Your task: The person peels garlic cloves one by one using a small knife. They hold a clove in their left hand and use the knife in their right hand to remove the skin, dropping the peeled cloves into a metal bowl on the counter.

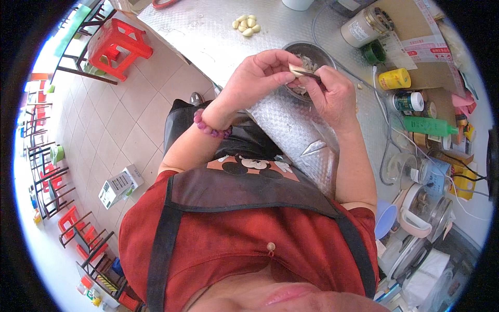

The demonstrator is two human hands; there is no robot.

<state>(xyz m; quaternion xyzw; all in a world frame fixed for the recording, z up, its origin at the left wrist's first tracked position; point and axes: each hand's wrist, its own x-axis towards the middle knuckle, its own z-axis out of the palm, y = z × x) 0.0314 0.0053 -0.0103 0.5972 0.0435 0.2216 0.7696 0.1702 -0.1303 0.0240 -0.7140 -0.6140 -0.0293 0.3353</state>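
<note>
My left hand, with a beaded bracelet at its wrist, pinches a garlic clove between thumb and fingertips. A thin dark blade, probably a small knife, touches the clove; my right hand is closed on it, hiding its handle. Both hands are over the near side of a dark round bowl holding pale scraps that look like garlic skins. Further back on the metal tabletop lies a small heap of peeled garlic cloves.
Jars, a yellow container and a green bottle line the table's right side. A grey cable runs between them and the bowl. A red stool and a carton stand on the tiled floor at left.
</note>
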